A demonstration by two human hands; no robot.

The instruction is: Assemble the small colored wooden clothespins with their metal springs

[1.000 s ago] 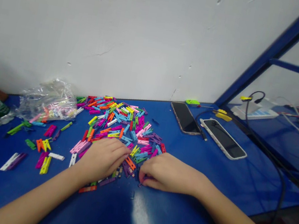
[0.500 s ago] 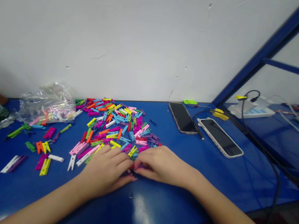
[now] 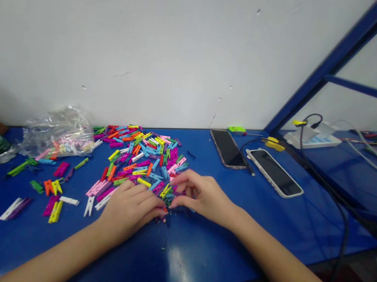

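**Right hand [image 3: 202, 197] lifts, arching over clothespins**

Since the earlier frame, the right hand has risen from flat to arched, its fingers [image 3: 191, 180] curled at the lower right of the pile of colored mini clothespins [image 3: 142, 157], mid-frame on the blue surface [image 3: 204, 260]. Whether they pinch one cannot be told. The left hand [image 3: 132, 211] lies beside it, fingers [image 3: 148, 202] pressed together against the pile's lower edge.

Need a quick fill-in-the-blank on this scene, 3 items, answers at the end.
1. The clothespins lie on a table with a ____ top.
2. The bag left of them is made of clear ____.
3. The left hand and right hand are both at the clothespins, and the ____ hand is nearer the phone.

Missing words: blue; plastic; right.
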